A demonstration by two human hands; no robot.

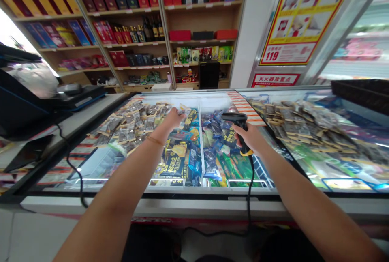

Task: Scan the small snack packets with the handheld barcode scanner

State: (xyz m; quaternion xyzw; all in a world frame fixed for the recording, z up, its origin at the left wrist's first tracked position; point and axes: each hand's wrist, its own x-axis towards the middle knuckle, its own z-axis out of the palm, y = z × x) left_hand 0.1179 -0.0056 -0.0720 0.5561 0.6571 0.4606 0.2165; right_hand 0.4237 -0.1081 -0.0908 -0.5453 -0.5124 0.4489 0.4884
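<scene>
My right hand (249,136) is wrapped round the handle of a black barcode scanner (235,118), held over the right half of the open freezer section. A black cable (251,189) hangs from the scanner's handle. My left hand (174,119) is closed, its fingers pinching a small clear packet (184,110) above the back of the left compartment; the packet is blurred. Beneath it lie blue and yellow frozen-food bags (176,160). Just left of this hand, many small packets with tan edges (133,120) are spread over the glass lid.
A white wire divider (200,144) splits the freezer (146,201). More small packets (304,124) lie on the right glass, near a dark tray (361,93). Checkout equipment (73,95) stands left, its cable (69,156) trailing over the freezer edge. Shelves (127,45) with boxes line the back.
</scene>
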